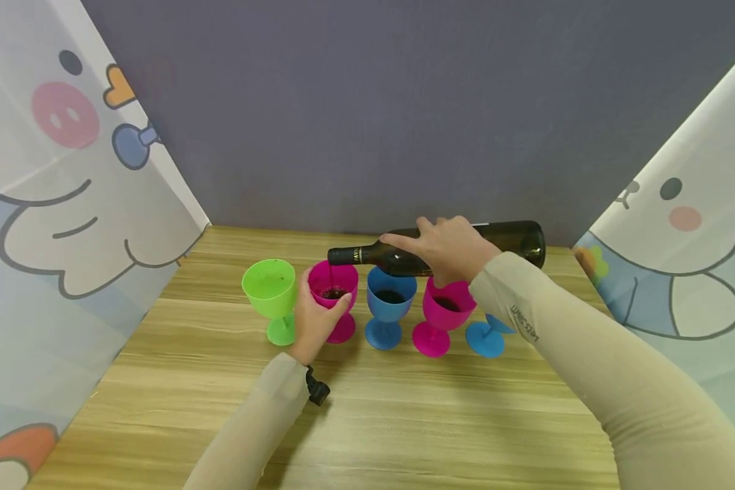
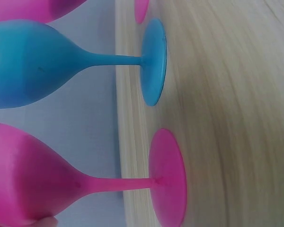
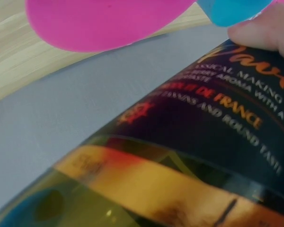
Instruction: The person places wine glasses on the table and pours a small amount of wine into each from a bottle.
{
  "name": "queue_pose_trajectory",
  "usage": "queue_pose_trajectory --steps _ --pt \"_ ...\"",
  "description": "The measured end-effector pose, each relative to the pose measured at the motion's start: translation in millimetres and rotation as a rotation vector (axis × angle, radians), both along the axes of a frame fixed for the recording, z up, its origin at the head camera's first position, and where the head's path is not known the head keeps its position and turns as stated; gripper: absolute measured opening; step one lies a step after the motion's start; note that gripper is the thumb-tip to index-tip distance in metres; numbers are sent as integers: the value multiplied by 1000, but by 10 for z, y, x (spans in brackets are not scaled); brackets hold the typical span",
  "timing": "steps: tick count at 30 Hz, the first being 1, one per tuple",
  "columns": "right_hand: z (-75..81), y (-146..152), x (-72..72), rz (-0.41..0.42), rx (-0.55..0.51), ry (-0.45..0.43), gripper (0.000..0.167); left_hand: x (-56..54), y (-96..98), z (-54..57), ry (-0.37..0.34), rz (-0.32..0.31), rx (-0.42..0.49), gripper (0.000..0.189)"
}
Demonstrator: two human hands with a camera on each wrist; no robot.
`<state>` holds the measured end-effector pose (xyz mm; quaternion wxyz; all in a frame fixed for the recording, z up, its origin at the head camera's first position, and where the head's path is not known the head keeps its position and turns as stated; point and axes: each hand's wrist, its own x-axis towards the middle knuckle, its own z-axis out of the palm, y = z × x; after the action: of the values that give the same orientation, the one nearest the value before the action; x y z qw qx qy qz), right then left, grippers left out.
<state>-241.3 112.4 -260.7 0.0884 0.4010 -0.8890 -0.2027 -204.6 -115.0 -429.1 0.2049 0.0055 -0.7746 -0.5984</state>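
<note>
My right hand [image 1: 447, 250] grips a dark wine bottle [image 1: 511, 238] that lies almost level, its neck pointing left. From its mouth a thin dark stream falls into a pink goblet [image 1: 346, 273], where dark liquid with bubbles shows. My left hand [image 1: 318, 316] holds this goblet round its bowl, thumb at the front. In the left wrist view the goblet's foot [image 2: 168, 179] stands on the table, and only a fingertip [image 2: 46, 222] shows. The right wrist view shows the bottle's printed label [image 3: 227, 104] close up, with my thumb or a finger [image 3: 262, 30] on it.
Left of the held goblet stands a green goblet [image 1: 269, 282]. To the right are a blue goblet [image 1: 384, 309] and another pink goblet [image 1: 444, 316], both with dark liquid. A further blue goblet [image 1: 485, 339] is partly behind my right sleeve. A grey wall [image 1: 367, 122] rises behind the wooden table [image 1: 404, 422].
</note>
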Motion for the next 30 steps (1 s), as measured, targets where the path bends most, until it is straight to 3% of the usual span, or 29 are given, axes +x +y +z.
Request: queue_pose_trajectory --steps 30 --pt "8 21 3 -25 7 -15 102 -1 37 -3 12 -10 22 78"
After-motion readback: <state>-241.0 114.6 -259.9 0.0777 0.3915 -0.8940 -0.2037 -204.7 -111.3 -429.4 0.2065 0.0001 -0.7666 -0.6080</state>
